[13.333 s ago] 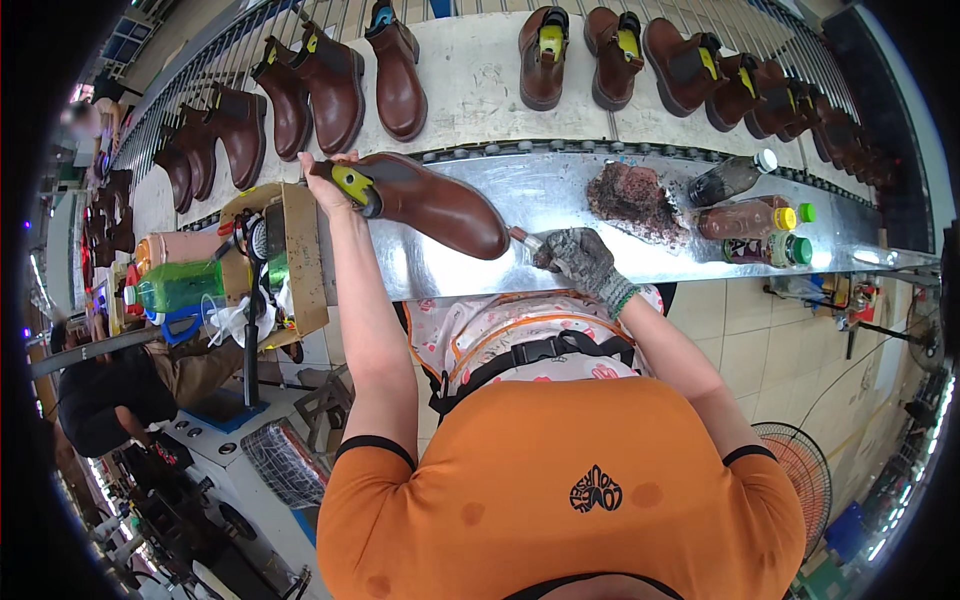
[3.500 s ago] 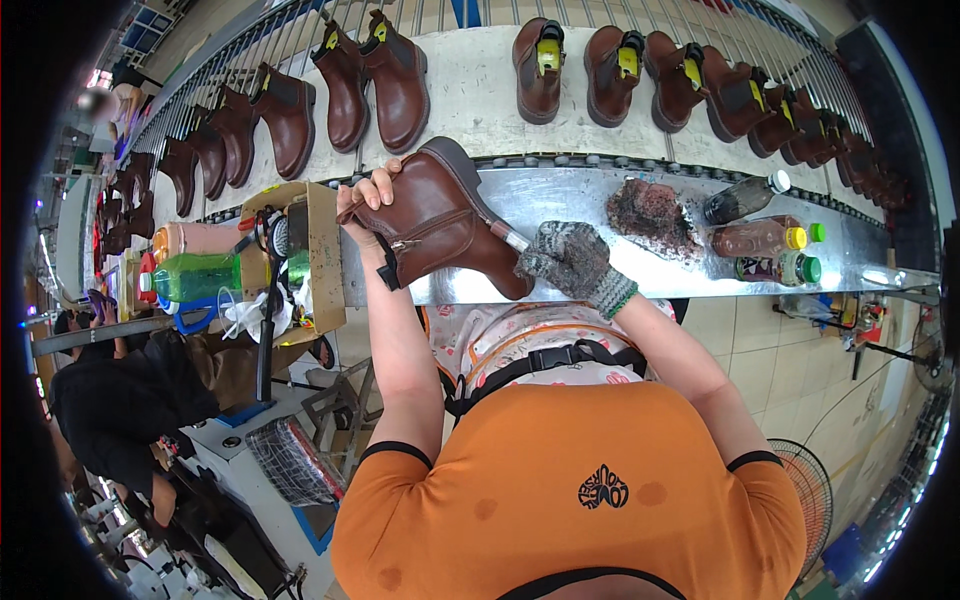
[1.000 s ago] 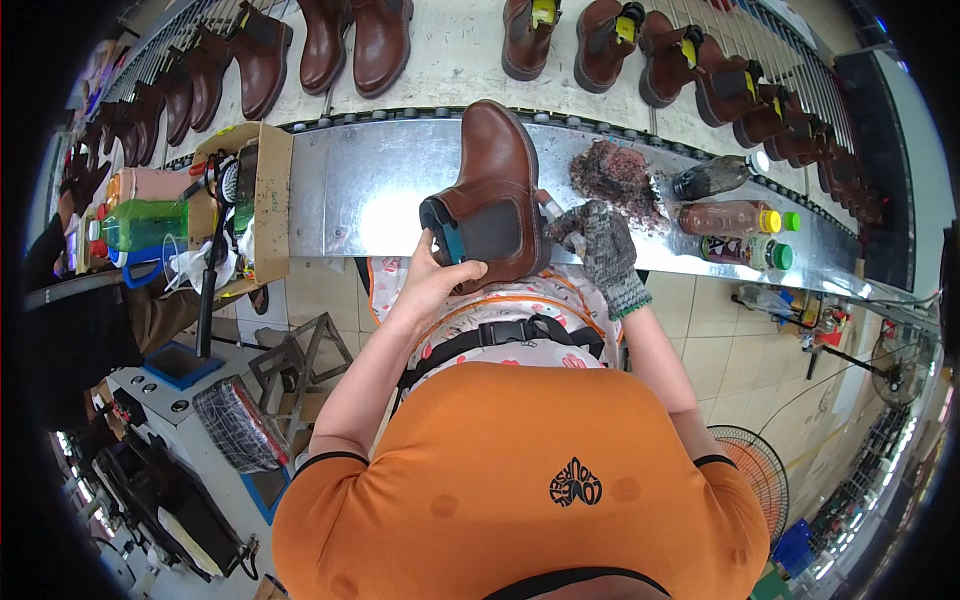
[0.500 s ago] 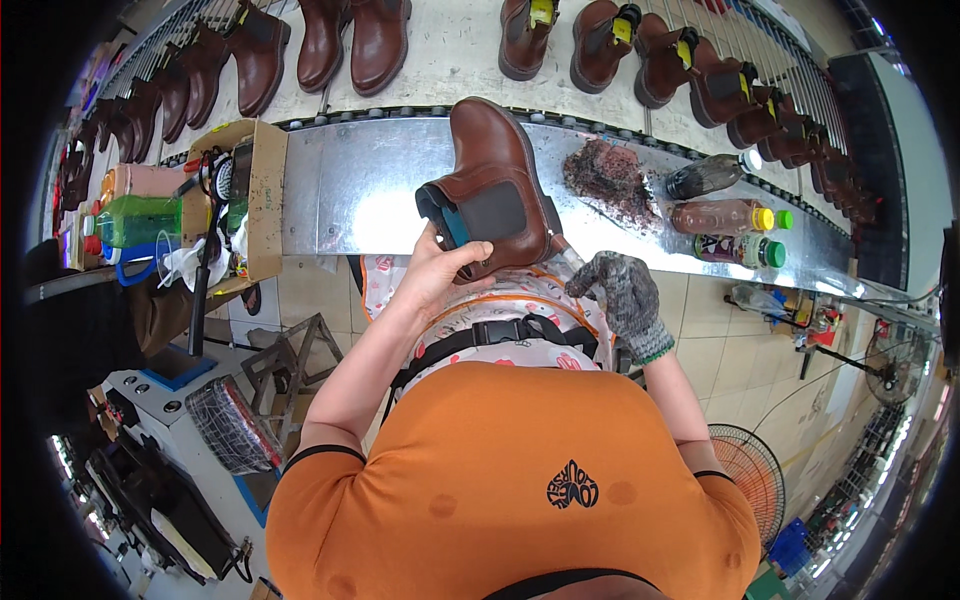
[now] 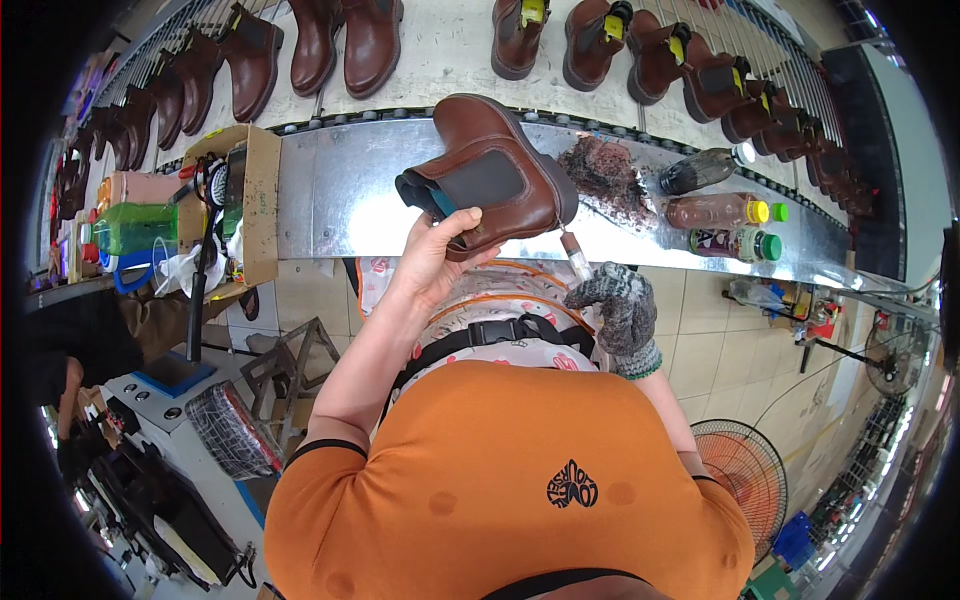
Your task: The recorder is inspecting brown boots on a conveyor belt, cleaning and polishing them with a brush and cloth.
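Since half a second ago, the boot [image 5: 490, 175] has tipped further onto its side and our gloved right hand [image 5: 620, 310] has come back up toward its heel. We grip the brown boot from below with our bare left hand [image 5: 430, 265], fingers curled around the ankle and dark elastic panel, so the sole edge and heel face the right hand. That hand, in a speckled knit glove, closes around a small brush [image 5: 575, 258] whose tip touches the heel, seemingly to work along the edge there. Our left forearm rises steeply from the lower middle, wrist bent back to present the boot; our right elbow stays tucked, the wrist turned inward. We hold the boot in the air just above the near rim of a metal bench [image 5: 330, 190], not resting on it. On the bench to the right lie a dark stained rag [image 5: 605, 175] and three bottles [image 5: 715, 210]. Beyond, more brown boots [image 5: 350, 40] ride a conveyor [image 5: 440, 50]. At left a cardboard box [image 5: 255, 205] holds tools.
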A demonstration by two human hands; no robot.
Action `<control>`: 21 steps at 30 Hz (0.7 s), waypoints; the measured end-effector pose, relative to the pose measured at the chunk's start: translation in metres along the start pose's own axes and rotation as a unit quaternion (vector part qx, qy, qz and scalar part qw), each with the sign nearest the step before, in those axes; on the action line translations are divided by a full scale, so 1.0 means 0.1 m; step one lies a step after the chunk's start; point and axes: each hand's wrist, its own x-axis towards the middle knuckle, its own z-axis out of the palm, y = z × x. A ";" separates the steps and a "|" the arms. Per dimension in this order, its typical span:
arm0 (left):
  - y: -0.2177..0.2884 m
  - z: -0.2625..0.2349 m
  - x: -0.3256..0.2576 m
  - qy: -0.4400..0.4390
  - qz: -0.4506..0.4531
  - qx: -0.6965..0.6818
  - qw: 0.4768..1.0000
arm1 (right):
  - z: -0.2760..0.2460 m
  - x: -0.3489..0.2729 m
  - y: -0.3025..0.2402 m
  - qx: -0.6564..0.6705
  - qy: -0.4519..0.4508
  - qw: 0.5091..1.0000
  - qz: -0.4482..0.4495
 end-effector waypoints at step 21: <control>1.11 0.05 1.23 0.023 0.122 0.242 0.962 | 0.20 -0.17 0.86 0.505 0.276 0.740 0.347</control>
